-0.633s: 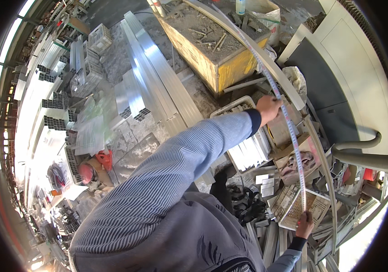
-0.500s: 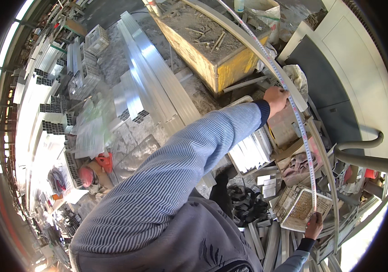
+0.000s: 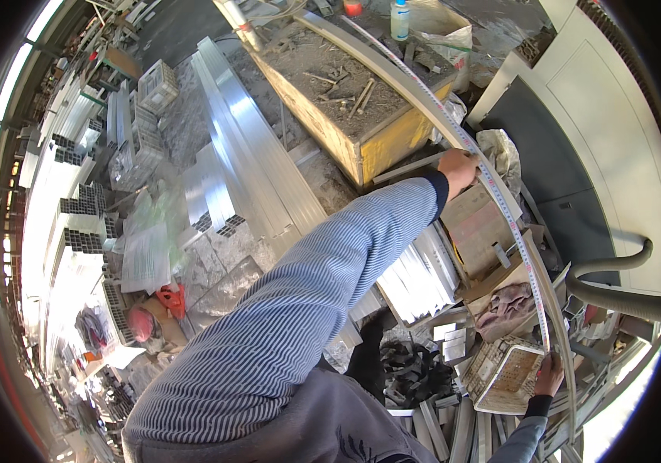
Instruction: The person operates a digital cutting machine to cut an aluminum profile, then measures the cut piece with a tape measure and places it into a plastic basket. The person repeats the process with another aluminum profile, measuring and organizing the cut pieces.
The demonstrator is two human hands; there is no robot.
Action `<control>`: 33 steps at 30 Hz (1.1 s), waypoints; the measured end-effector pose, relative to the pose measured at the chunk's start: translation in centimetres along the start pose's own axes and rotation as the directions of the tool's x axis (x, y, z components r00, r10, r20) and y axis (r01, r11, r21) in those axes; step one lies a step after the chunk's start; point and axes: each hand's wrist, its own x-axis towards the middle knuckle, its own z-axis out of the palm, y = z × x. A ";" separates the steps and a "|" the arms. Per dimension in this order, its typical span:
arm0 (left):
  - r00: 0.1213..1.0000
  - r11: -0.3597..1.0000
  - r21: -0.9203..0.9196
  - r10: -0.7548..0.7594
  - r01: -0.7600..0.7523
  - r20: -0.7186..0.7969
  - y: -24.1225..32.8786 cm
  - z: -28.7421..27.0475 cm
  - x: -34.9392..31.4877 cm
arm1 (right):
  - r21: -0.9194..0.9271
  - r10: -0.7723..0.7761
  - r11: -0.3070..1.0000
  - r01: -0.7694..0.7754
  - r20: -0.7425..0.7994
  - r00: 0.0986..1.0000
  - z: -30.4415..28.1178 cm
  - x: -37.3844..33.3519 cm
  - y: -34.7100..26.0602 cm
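A white measuring tape [image 3: 492,183], with marks along it, runs in a long curve from the top middle to the lower right. It follows a long pale metal profile [image 3: 415,91]. My left hand [image 3: 459,170] is closed at the edge of tape and profile, with the arm stretched across the view; its fingertips are partly hidden. Down at the lower right, my right hand [image 3: 549,376] is closed on the tape's near end, close to the profile. A tape case cannot be made out.
A yellow bin [image 3: 392,154] of dirt and scraps stands ahead. Long silver profiles [image 3: 257,139] lie left of it. A pale plastic crate [image 3: 492,374] sits beside my right hand, near dark scraps [image 3: 415,376]. A grey cabinet [image 3: 535,150] and a bent hose [image 3: 608,266] are at the right.
My right hand has moved right with the tape end, off the crate's corner and nearer the profile. The tape now lies closer along the profile. The whole view has shifted slightly.
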 end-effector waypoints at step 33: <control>0.972 0.993 0.114 0.054 -0.029 -0.227 5.1 -9.5 7.8 | 0.075 -0.260 0.963 0.259 0.001 0.966 5.8 14.7 -11.2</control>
